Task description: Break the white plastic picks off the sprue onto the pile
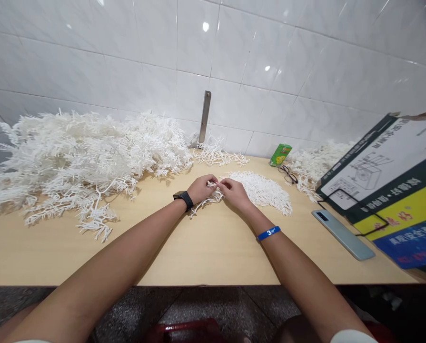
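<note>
Head view: white branching sprig is pinched by left hand and right hand together, over table. Flat white pile is seen beside right hand; larger white heap is spread at left.

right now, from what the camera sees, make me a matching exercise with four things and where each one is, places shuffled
Things
1. large white heap
2. blue wristband
3. phone
4. green carton

Places
A. just behind the eyeglasses
B. along the left part of the table
C. lying flat beside the big printed box
D. around the right forearm

Pairs: 1-B, 2-D, 3-C, 4-A
</note>
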Demonstrator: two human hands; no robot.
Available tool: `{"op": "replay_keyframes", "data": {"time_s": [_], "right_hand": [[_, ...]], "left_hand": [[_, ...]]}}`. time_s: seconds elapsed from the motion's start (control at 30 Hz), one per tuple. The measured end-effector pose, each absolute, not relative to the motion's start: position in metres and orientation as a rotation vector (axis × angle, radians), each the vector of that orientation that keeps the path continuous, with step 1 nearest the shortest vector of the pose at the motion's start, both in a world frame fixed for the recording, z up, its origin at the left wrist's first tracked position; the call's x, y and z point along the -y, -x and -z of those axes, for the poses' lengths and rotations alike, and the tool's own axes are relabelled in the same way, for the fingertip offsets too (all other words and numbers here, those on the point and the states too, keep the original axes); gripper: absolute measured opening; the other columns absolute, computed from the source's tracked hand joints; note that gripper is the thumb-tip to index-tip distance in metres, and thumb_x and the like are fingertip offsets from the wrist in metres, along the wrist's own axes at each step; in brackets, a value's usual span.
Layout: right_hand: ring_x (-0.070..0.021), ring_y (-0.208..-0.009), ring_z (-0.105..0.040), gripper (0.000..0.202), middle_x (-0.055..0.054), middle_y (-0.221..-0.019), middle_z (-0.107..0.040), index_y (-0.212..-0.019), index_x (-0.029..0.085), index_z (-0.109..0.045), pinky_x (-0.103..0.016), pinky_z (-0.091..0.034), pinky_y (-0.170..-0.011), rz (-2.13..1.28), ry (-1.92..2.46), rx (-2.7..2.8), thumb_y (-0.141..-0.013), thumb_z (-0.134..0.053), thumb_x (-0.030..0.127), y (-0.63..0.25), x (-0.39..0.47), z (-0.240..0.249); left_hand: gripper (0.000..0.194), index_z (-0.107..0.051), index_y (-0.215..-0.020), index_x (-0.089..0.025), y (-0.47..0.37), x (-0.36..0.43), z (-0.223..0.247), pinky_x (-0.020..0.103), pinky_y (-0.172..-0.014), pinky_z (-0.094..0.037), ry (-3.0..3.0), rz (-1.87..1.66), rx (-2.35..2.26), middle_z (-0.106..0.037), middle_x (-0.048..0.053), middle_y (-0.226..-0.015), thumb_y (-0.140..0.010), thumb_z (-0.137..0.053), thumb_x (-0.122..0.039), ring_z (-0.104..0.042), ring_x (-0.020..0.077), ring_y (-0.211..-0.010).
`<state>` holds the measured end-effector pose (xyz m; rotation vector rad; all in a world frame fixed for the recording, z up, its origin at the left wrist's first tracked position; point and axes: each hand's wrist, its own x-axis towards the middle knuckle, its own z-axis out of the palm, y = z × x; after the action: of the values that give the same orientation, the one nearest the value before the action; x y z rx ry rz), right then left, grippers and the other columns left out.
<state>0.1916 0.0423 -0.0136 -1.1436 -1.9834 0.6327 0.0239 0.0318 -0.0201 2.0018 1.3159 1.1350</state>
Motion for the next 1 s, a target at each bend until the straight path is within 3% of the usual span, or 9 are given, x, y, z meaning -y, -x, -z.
{"op": "replay_keyframes", "data": {"time_s": [0.3, 0.7, 1.0], "right_hand": [[-0.015, -0.065, -0.052, 0.023, 0.0, -0.066, -0.06, -0.072, 0.019, -0.062, -0.026, -0.037, -0.062, -0.593, 1.118, 2.053, -0.083, -0.048, 0.033, -0.1918, -0.0413, 0.0132], [-0.0148, -0.065, -0.051, 0.021, 0.001, -0.065, -0.06, -0.073, 0.019, -0.063, -0.026, -0.036, -0.062, -0.57, 1.116, 2.055, -0.082, -0.048, 0.031, -0.1916, -0.0417, 0.0144], [-0.0143, -0.068, -0.054, 0.021, 0.0, -0.071, -0.064, -0.075, 0.019, -0.066, -0.025, -0.037, -0.064, -0.492, 1.224, 2.033, -0.083, -0.049, 0.029, -0.1932, -0.0419, 0.0116]], "left_hand": [[0.015, -0.056, -0.086, -0.019, -0.0229, -0.0324, 0.0209, 0.026, -0.064, -0.041, -1.968, -1.21, -1.402, -0.062, 0.0, -0.082, -0.077, -0.056, -0.031, -0.051, 0.0139, -0.068], [0.015, -0.062, -0.081, -0.017, -0.0226, -0.0313, 0.0175, 0.027, -0.066, -0.042, -1.966, -1.184, -1.395, -0.063, 0.001, -0.076, -0.075, -0.052, -0.027, -0.053, 0.0153, -0.069], [0.024, -0.062, -0.08, -0.014, -0.0234, -0.0294, 0.0148, 0.028, -0.067, -0.042, -1.93, -1.152, -1.293, -0.062, 0.003, -0.077, -0.078, -0.051, -0.035, -0.053, 0.0158, -0.071]]}}
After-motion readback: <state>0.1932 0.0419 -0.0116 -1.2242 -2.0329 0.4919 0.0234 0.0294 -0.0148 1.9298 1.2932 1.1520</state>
